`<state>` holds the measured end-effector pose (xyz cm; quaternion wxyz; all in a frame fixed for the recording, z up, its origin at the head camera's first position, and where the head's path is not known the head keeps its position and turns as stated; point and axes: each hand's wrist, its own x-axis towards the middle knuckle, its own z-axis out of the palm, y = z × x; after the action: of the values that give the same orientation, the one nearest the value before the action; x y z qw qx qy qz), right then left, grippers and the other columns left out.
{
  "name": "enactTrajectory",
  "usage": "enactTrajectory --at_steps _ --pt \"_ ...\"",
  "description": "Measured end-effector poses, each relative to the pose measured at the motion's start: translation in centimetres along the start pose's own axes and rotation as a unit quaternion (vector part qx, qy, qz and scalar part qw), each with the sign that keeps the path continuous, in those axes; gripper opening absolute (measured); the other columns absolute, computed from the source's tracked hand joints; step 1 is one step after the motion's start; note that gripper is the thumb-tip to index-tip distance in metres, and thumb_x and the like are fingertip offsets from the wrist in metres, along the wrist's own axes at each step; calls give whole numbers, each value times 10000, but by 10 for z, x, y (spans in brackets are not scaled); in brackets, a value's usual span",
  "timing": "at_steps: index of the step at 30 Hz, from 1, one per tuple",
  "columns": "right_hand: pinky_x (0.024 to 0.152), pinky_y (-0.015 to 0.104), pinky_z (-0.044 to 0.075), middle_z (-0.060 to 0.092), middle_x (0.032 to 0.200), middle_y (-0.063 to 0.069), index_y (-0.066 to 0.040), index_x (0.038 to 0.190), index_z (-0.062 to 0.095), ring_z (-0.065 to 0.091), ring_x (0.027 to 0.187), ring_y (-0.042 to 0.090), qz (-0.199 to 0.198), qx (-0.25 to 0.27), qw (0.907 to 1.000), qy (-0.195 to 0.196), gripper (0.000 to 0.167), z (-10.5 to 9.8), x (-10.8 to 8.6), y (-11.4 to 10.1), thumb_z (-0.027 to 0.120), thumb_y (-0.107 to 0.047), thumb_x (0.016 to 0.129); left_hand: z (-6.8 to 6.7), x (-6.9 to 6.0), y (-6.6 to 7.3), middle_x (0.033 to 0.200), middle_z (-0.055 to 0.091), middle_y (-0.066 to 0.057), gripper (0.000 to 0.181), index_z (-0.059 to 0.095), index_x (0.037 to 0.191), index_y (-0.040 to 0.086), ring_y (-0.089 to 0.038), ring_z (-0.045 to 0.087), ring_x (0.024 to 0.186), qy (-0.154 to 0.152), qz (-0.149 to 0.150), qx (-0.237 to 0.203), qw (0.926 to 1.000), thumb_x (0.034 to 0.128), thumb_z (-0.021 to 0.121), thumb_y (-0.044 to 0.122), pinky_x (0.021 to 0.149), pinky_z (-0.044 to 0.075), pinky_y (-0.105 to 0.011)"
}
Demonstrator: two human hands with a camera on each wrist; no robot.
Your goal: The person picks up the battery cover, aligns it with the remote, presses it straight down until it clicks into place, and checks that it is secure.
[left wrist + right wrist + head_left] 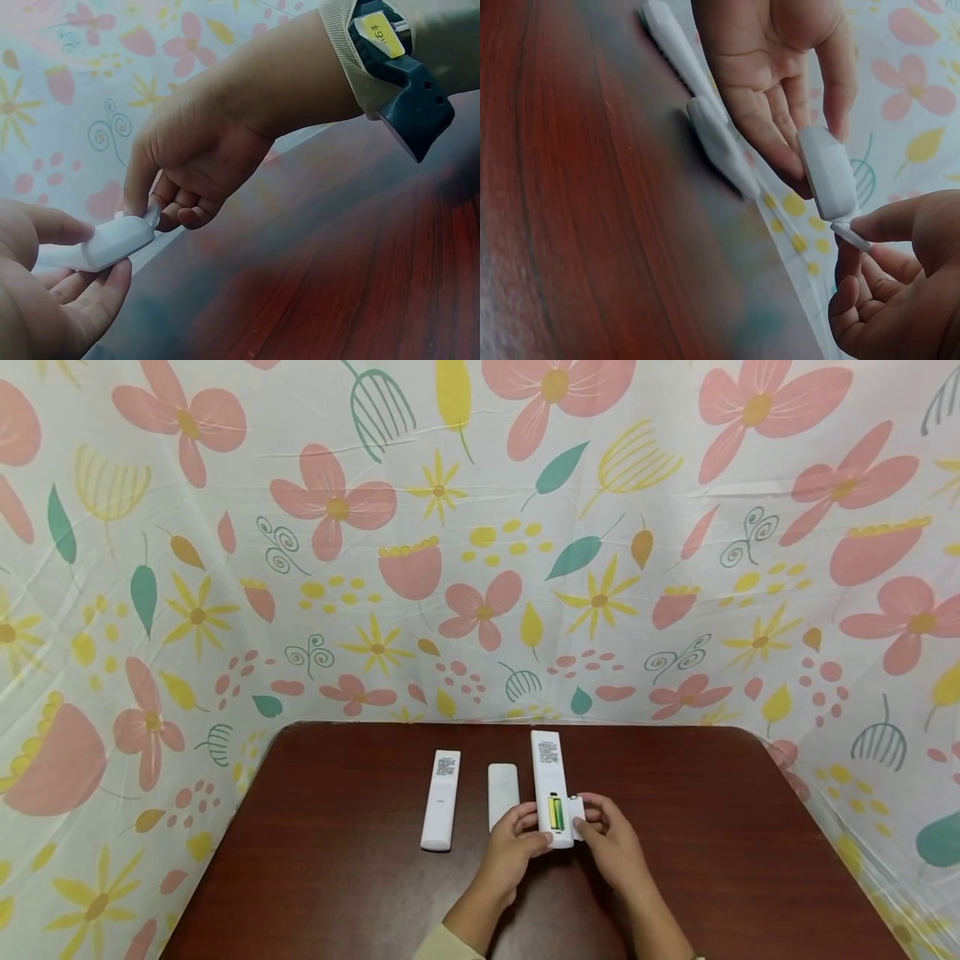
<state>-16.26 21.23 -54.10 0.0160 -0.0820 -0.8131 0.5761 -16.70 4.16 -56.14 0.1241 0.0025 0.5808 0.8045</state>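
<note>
A long white remote control [551, 777] is held back side up, its battery compartment uncovered and showing batteries [556, 813] with yellow and green wrappers. My left hand [506, 852] grips its lower end from the left, thumb on top and fingers beneath. Between thumb and fingers, my right hand [617, 843] pinches a small white battery cover [576, 818] at the remote's right edge. In the right wrist view the cover [850, 235] tilts against the side of the remote [826, 172]; whether they are joined I cannot tell.
Two more white remotes lie on the dark red-brown table [337, 877]: a longer remote [441, 802] at the left and a shorter remote [502, 789] just beside my left hand. A flower-patterned cloth [480, 552] hangs behind the table and along both sides.
</note>
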Motion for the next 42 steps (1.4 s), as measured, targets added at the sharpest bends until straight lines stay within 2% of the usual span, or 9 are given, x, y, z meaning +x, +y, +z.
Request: enactTrajectory --at_steps 11,20,29,42 --pt "717 255 522 685 1102 197 -79 1392 528 613 850 121 -44 308 9995 -92 424 13 3 -6 625 -69 980 -12 0 6 1295 614 -209 573 513 1381 -11 -153 680 952 83 20 136 9999 831 673 -19 844 582 -303" --pt "709 250 516 690 1098 194 -82 1376 537 611 844 116 -167 344 9992 -153 411 23 4 -11 625 -62 975 -20 0 8 1300 640 -206 589 498 1389 5 -164 675 1006 178 64 -22 9998 823 655 -28 825 557 -273" --pt "712 254 522 689 1061 211 -65 1346 556 620 824 146 -276 381 9989 -90 402 31 7 -12 625 -8 955 -27 2 9 1269 674 -218 581 478 1398 26 -133 682 924 144 40 -171 9997 845 648 -29 809 536 -254" --pt "700 238 518 697 1055 205 -82 1349 566 626 815 136 -439 592 9971 -179 412 40 11 -20 645 -20 949 -39 0 16 1316 646 -210 567 442 1446 26 -110 665 937 181 162 -369 9990 907 618 4 854 530 -282"
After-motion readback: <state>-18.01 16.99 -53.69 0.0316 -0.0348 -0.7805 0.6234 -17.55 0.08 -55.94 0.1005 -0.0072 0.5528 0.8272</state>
